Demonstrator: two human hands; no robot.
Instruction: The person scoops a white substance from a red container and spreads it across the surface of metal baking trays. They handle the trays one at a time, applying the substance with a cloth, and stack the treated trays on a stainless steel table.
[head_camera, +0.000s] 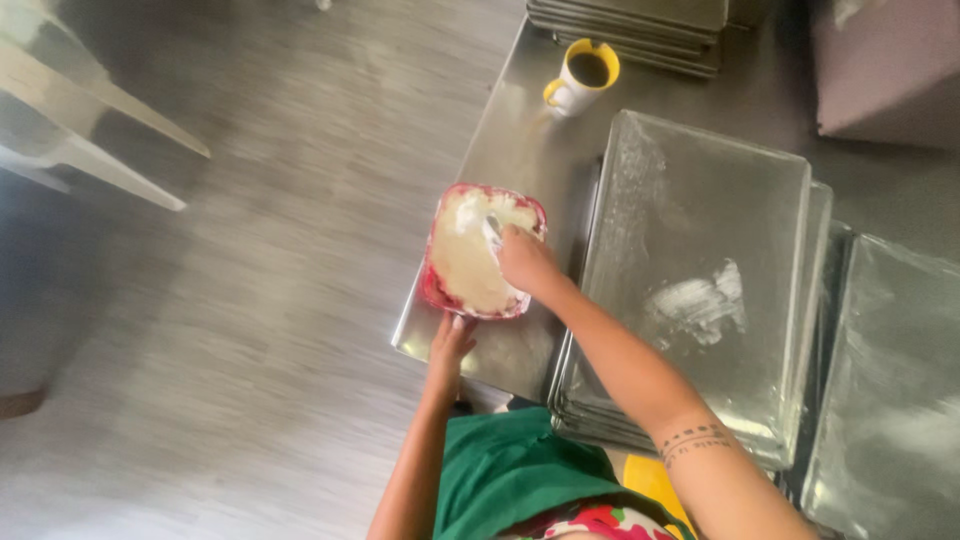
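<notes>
Two hands work at a red tub (432, 262) of pale cream, standing at the left edge of the steel desk (520, 140). Left hand (450, 342) grips the tub's near rim. Right hand (525, 262) is closed around a utensil in the cream. Stacked trays (700, 260) lie just beside; a yellow mug (582, 78) stands at the far edge.

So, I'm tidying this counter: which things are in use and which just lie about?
In use:
- red container of white paste
- right hand in it
- left hand at its edge

Lying about:
- yellow-rimmed mug
- smeared tray stack
- far trays
</notes>
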